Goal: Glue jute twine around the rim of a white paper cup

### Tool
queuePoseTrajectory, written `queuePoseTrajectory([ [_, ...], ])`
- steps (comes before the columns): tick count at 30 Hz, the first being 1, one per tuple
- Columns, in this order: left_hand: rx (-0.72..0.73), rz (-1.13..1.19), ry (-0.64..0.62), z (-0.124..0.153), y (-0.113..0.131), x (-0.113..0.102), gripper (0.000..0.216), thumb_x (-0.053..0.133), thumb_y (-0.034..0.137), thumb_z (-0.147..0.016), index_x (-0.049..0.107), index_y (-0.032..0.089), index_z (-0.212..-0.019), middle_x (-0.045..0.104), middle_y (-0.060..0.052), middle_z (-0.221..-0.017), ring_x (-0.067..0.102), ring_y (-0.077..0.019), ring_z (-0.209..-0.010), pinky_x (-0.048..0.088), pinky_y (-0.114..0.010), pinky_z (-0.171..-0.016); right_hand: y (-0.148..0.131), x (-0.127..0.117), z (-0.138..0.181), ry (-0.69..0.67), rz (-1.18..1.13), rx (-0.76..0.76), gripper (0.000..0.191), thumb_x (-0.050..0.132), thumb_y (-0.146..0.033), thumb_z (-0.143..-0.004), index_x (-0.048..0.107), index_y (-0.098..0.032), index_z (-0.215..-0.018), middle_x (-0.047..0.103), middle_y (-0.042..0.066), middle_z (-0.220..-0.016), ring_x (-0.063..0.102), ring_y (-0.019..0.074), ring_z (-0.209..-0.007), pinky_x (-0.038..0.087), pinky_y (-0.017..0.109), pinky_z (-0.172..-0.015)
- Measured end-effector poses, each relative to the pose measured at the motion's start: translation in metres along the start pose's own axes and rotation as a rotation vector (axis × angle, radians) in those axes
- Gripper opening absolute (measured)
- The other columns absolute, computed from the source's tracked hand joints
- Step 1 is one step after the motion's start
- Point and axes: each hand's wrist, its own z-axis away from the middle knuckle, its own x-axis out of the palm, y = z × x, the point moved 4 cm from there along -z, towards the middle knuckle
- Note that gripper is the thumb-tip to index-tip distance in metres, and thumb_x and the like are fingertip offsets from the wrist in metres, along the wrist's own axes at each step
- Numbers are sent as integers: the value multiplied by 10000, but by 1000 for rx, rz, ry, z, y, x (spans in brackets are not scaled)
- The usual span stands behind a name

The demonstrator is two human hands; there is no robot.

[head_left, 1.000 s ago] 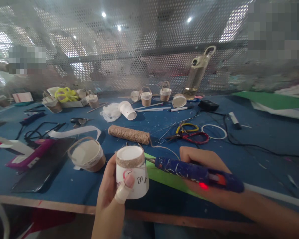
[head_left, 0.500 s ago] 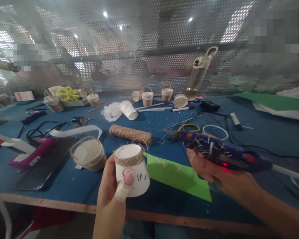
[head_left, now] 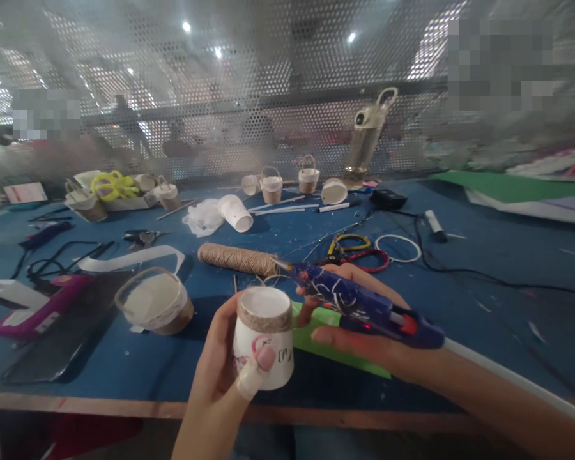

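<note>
My left hand (head_left: 225, 364) is closed around a white paper cup (head_left: 280, 374), its thumb, wrapped in a bandage, pressed on the drawn front. Twine is wound below the cup's rim, and a thin strand stands behind it. In my right hand (head_left: 368, 351) is a blue glue gun (head_left: 349, 291) with a red light lit; its nozzle points left, above and just right of the cup. A roll of twine (head_left: 237, 257) lies behind the cup. Under the right hand is a green paper sheet (head_left: 316, 319). Left of the cup sits a small basket (head_left: 160, 303) with a twine-covered side.
Scissors with yellow and red handles (head_left: 364, 257) and a white ring (head_left: 397, 248) lie beyond the glue gun. Small baskets (head_left: 271, 190), a tipped paper cup (head_left: 236, 213) and a water bottle (head_left: 364, 144) are farther back. A dark phone (head_left: 52, 345) lies at left.
The glue gun has moved left, bringing its nozzle close to the cup. The cup has shifted slightly right in my left hand. The red-handled scissors part is now uncovered.
</note>
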Motion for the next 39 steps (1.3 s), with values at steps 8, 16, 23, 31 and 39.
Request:
queuePoseTrajectory([
  [8,-16,9,-11,1,-1,-4,471,836,428,-865,692,296,-1294,757,-50,-1323,722,-274,-1153,542,-324,-959,-2,1,2,27,2,34,241,867,-271,-854,636,-251,-921,773,5,-901,761,196,-839,637,335,-768],
  [16,-52,-12,9,1,-2,-5,499,864,467,-829,710,304,-1275,758,-53,-1303,718,-274,-1132,549,-302,-912,1,-5,-1,49,-2,103,256,916,-259,-801,674,-246,-883,741,-31,-858,707,161,-783,580,292,-737],
  [23,-132,23,-22,1,-4,-9,502,903,469,-781,748,318,-1233,773,-33,-1258,717,-265,-1121,578,-282,-898,1,-1,-2,43,14,154,251,903,-293,-818,666,-222,-862,704,-26,-838,651,149,-752,531,273,-695],
  [31,-170,5,-43,1,2,-3,589,911,536,-741,741,284,-1246,812,-44,-1180,745,-269,-1056,581,-275,-864,-1,3,-2,61,31,197,295,889,-390,-831,648,-223,-863,686,-14,-837,616,152,-752,505,276,-681],
  [39,-134,-96,-108,3,3,2,585,809,619,-811,722,278,-1279,809,-74,-1163,739,-321,-1042,586,-398,-928,11,4,0,68,-49,164,315,902,-358,-817,614,-241,-874,665,-19,-836,594,154,-739,487,270,-643],
])
